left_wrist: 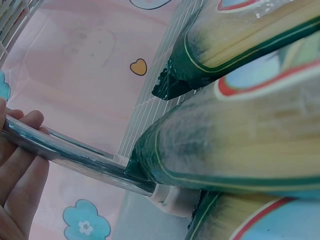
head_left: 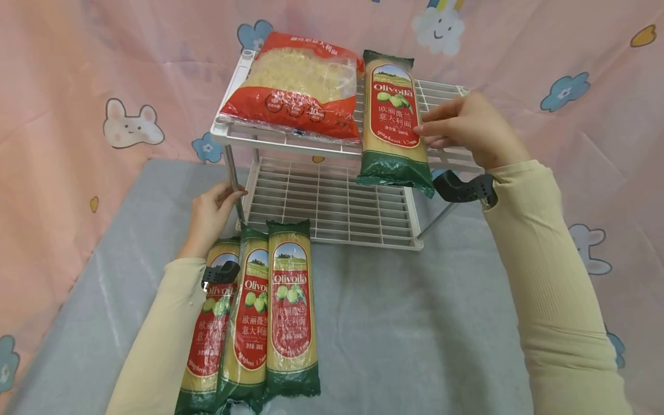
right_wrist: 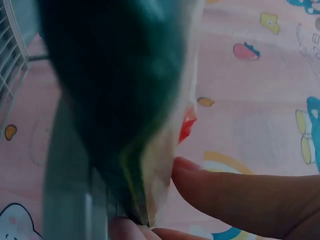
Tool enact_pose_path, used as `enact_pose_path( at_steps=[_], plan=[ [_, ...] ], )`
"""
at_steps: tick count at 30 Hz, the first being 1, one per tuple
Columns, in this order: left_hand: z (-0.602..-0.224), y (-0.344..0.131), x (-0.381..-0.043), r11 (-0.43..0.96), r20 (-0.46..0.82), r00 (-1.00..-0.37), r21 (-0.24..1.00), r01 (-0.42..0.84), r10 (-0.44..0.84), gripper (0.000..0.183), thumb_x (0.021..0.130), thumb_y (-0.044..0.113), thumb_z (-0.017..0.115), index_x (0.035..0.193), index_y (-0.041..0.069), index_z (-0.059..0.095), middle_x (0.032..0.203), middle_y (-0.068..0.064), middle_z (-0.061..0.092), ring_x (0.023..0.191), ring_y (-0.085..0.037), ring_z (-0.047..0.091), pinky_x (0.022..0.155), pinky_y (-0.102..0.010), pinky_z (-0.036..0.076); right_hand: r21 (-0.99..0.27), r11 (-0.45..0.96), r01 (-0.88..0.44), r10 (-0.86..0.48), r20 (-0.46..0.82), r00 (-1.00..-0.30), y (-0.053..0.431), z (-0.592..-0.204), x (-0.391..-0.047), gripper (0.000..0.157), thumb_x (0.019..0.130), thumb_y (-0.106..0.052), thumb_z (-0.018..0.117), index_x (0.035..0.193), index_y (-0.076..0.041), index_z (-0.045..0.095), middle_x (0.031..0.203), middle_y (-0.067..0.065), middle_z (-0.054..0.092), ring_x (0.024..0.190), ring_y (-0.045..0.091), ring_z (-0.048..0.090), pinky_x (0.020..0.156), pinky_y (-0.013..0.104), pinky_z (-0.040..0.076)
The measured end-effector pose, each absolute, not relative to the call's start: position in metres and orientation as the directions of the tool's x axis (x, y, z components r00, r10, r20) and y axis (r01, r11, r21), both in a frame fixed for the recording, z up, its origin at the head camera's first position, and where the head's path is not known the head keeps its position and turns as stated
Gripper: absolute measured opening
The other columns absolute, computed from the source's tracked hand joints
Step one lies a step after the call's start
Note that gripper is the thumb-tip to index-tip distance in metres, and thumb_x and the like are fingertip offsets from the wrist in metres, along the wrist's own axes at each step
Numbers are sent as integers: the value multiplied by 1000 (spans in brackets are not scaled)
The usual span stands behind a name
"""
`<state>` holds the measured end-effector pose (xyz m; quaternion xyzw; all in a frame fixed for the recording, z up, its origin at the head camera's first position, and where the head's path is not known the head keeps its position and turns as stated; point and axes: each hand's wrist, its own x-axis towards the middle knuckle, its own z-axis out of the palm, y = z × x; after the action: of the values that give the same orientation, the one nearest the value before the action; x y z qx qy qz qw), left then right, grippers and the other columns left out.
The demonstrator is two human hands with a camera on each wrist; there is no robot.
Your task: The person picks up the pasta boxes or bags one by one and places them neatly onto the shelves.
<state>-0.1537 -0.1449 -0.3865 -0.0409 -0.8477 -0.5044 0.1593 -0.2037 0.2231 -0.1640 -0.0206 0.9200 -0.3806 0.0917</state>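
Observation:
My right hand (head_left: 467, 127) pinches the right edge of a spaghetti pack (head_left: 391, 138) on the upper shelf of a white two-tier rack (head_left: 295, 145). Its green lower end overhangs the shelf's front. In the right wrist view, the thumb (right_wrist: 210, 192) presses one side of the pack (right_wrist: 115, 75) and fingertips show beneath. My left hand (head_left: 210, 216) holds the rack's left front metal post (head_left: 231, 164); in the left wrist view its fingers curl about that post (left_wrist: 75, 157). Left of the spaghetti, a red pasta bag (head_left: 306, 80) lies on the upper shelf.
Three more spaghetti packs (head_left: 290, 311) lie side by side on the grey cloth (head_left: 384, 323), their top ends near the rack's left front foot. The lower shelf (head_left: 332, 202) is a white grid. A pink patterned curtain (head_left: 171, 69) hangs behind.

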Motion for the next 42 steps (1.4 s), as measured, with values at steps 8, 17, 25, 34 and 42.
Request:
enact_pose_path(
  at_steps=[8, 17, 25, 34, 42],
  plan=[
    [-386, -146, -154, 498, 332, -939, 831, 246, -90, 25, 97, 19, 55, 108, -1, 65, 109, -17, 67, 105, -33, 62, 91, -48, 47, -778, 626, -54, -97, -9, -995, 224, -174, -174, 60, 86, -26, 70, 134, 2, 49, 121, 11, 58, 94, 14, 60, 76, 17, 52],
    [-384, -146, -154, 486, 309, -946, 844, 226, -96, 26, 97, 21, 54, 109, 0, 65, 110, -16, 67, 108, -32, 61, 94, -47, 46, -917, 313, -247, -39, 247, -968, 226, -195, -131, 39, 83, -6, 72, 119, 2, 61, 96, 5, 66, 92, 18, 60, 75, 15, 50],
    [-384, -146, -153, 495, 306, -947, 841, 219, -101, 26, 98, 21, 54, 108, 0, 65, 109, -16, 67, 108, -33, 61, 94, -48, 46, -934, 57, -354, 11, 355, -935, 224, -223, -99, 34, 80, 6, 70, 113, 6, 64, 97, 11, 68, 84, 20, 63, 76, 20, 52],
    [-384, -145, -154, 503, 328, -938, 833, 231, -111, 25, 97, 19, 55, 108, -1, 65, 108, -17, 68, 105, -33, 62, 90, -48, 48, -942, 5, -336, 100, 334, -937, 212, -258, -73, 29, 80, 13, 67, 109, 9, 65, 92, 13, 68, 82, 22, 65, 76, 25, 53],
    [-387, -146, -155, 504, 325, -940, 832, 233, -102, 27, 97, 23, 56, 108, 1, 66, 108, -16, 68, 105, -32, 62, 91, -48, 47, -977, -19, -211, 20, 210, -977, 192, -306, -55, 28, 80, 13, 66, 108, 9, 64, 91, 11, 69, 81, 20, 66, 79, 31, 54]
  ],
)
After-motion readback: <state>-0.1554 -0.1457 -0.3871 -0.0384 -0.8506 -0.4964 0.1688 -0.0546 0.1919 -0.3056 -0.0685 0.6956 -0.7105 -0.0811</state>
